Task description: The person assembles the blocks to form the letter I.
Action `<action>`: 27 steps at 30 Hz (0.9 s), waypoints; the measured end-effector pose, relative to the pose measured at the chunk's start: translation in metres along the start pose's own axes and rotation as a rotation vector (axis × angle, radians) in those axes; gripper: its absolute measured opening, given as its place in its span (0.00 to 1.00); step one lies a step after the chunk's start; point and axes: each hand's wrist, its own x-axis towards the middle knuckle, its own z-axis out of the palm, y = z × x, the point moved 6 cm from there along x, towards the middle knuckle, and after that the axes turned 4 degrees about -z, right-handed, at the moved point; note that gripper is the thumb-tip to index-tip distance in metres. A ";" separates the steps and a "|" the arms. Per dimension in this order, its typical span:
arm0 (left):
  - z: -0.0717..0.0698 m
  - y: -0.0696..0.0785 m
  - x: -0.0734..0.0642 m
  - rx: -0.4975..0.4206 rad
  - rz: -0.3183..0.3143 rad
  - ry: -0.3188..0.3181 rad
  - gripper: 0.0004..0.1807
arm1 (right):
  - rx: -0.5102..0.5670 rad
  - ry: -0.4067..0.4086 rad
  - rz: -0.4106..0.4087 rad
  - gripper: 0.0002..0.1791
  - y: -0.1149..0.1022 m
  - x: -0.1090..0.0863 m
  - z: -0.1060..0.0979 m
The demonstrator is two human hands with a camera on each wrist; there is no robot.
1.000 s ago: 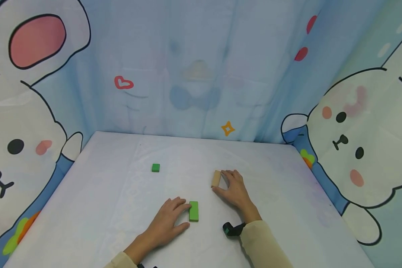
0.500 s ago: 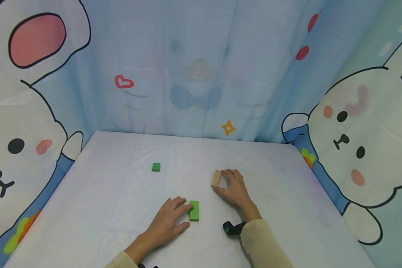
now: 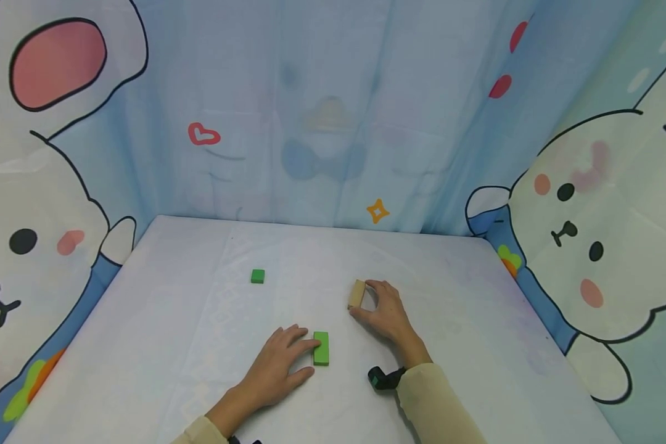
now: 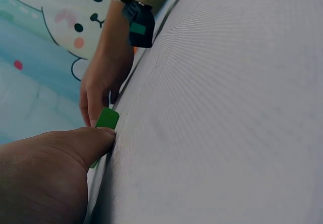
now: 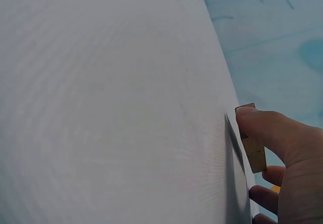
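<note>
Near the middle of the table in the head view, my right hand (image 3: 387,313) pinches a plain wooden block (image 3: 357,294) between thumb and index finger, one at each end. The right wrist view shows the thumb on one end of this wooden block (image 5: 254,153), with a fingertip at the other. A light green rectangular block (image 3: 321,349) lies closer to me. My left hand (image 3: 280,368) rests beside it, fingers spread, index fingertip on its left edge and thumb by its near corner. In the left wrist view, the thumb partly covers the green block (image 4: 107,118).
A small darker green cube (image 3: 258,276) sits farther back, left of the wooden block. The table has a white cloth (image 3: 200,320). Behind it hangs a blue curtain (image 3: 244,92) with cartoon rabbits. A black wrist camera (image 3: 385,378) sticks out from the right wrist.
The wooden block and right hand have shifted very slightly left. The left index finger has slid a little farther onto the green block's edge. The green cube has stayed put.
</note>
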 end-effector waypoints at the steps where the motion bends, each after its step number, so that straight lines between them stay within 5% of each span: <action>1: 0.000 0.000 0.000 -0.003 0.000 0.002 0.25 | 0.007 0.001 -0.004 0.46 0.000 0.000 0.000; 27: 0.001 -0.001 0.001 -0.025 -0.023 -0.003 0.26 | 0.077 -0.016 -0.026 0.47 -0.020 -0.009 0.005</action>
